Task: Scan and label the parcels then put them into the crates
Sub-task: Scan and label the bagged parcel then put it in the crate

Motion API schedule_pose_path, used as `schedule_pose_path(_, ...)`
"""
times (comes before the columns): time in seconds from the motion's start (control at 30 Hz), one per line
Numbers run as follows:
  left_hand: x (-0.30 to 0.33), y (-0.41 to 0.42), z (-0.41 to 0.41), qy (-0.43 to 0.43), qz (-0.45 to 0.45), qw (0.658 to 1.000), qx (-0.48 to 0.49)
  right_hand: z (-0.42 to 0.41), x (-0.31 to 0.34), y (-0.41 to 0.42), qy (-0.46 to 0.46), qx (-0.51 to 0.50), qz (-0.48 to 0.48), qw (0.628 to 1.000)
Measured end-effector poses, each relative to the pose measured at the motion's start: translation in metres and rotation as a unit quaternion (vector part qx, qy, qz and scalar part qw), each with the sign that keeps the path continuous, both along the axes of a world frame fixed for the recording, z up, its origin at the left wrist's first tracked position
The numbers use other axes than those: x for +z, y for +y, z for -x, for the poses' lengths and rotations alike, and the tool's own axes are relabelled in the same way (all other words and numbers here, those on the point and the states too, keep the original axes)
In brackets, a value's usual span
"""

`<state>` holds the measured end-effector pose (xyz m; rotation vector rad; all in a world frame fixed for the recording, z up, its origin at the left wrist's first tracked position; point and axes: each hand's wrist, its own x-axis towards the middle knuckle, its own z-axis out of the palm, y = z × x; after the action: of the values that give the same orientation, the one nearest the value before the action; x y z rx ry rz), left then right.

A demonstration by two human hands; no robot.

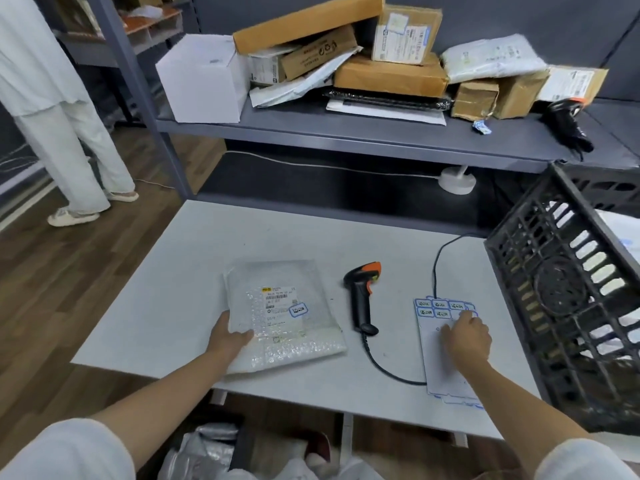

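Bubble-wrap parcel [282, 315] under left hand [230, 336].

Clear bubble-wrap mailer [284, 317]: glossy plastic, dimpled, white paper label on top. Black-and-orange handheld scanner [362, 296]: smooth moulded plastic, slight sheen. White sticker sheet [446, 351] near tabletop's right edge: slick paper. Pale grey tabletop [277, 237]: matt, smooth. Black lattice crate [568, 306]: hard dull plastic. Brown shelf boxes [391, 76]: matt cardboard. Floor [45, 289]: wood-grain planks.
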<state>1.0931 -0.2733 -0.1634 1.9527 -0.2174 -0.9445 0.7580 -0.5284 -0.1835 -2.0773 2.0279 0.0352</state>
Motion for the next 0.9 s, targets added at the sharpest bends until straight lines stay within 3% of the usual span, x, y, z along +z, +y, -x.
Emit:
schedule_pose_path(0.4,0.032,0.071,0.027,0.019,0.123,0.992,-0.031,-0.034,0.06,0.087,-0.056,0.105,0.043,0.992)
schedule_pose_path(0.67,0.049,0.112,0.066,0.057,0.187,0.977,-0.087,-0.001,0.086,0.154,-0.002,0.155,0.066,0.986)
schedule_pose_path(0.9,0.075,0.09,0.11,0.067,0.213,0.964,-0.144,0.048,0.122,0.174,0.003,0.139,0.115,0.984)
